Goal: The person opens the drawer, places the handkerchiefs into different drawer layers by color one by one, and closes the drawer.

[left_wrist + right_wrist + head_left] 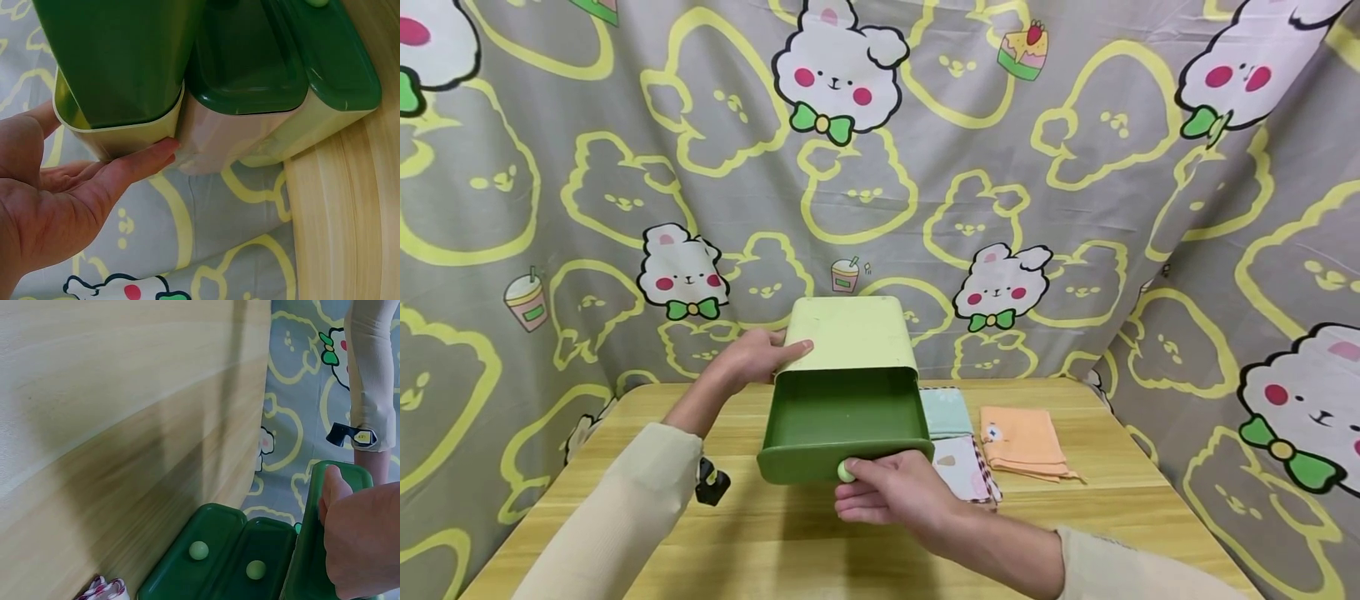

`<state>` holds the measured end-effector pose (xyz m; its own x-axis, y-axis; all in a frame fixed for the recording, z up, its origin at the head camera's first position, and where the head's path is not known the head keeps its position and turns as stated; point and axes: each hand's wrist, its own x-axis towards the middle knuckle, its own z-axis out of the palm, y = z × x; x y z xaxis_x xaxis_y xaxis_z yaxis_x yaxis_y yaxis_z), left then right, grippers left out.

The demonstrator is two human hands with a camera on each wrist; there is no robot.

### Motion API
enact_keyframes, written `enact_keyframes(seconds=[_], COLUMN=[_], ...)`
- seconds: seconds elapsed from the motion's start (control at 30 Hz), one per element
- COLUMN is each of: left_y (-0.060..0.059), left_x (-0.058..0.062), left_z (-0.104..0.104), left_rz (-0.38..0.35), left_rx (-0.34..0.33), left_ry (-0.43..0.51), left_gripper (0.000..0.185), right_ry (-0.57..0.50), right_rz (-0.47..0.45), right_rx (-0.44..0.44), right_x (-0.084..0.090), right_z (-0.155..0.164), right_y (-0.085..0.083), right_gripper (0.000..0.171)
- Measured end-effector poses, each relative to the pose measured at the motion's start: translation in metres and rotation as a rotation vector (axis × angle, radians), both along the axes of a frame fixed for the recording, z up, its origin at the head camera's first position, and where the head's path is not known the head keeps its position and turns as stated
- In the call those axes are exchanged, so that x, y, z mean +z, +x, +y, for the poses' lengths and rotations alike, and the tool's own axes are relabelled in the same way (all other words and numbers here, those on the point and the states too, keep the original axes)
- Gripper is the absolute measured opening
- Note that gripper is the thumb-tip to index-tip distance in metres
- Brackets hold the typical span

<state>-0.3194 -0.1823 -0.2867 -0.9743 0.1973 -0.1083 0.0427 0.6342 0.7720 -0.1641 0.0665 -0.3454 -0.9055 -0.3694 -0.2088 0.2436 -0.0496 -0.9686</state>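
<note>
Head view: left hand [754, 358] grips the pale-green casing [853, 333], right hand [901, 493] pinches the knob [846, 470] of the green drawer [797, 468]; tabletop [715, 550] offers room leftward; lower drawers [215, 540] hidden here.

I count 3 dark-green rectangular drawers [801, 468] | 3 pale-green round knobs [199, 550] | 3 pale boxy casings [850, 333] | 3 folded fabric cloths [1018, 437]: teal, white, orange | 1 wood-grain worktop [730, 550]

Smooth, glossy plastic drawer [801, 467]
</note>
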Motion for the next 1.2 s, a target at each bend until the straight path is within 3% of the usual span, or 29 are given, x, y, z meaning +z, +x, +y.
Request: enact_keyframes(seconds=[0.43,1.2], left_y=[0.001,0.003], left_x=[0.000,0.000], left_z=[0.002,0.000], left_rz=[-0.001,0.003], left_rx=[-0.018,-0.016], left_ry=[0.013,0.029], left_gripper=[0.065,0.065], right_ry=[0.013,0.059], right_rz=[-0.007,0.008], right_rx=[-0.004,0.037], right_x=[-0.011,-0.010], right_z=[0.001,0.004], right_y=[0.003,0.003], right_gripper=[0.037,0.039])
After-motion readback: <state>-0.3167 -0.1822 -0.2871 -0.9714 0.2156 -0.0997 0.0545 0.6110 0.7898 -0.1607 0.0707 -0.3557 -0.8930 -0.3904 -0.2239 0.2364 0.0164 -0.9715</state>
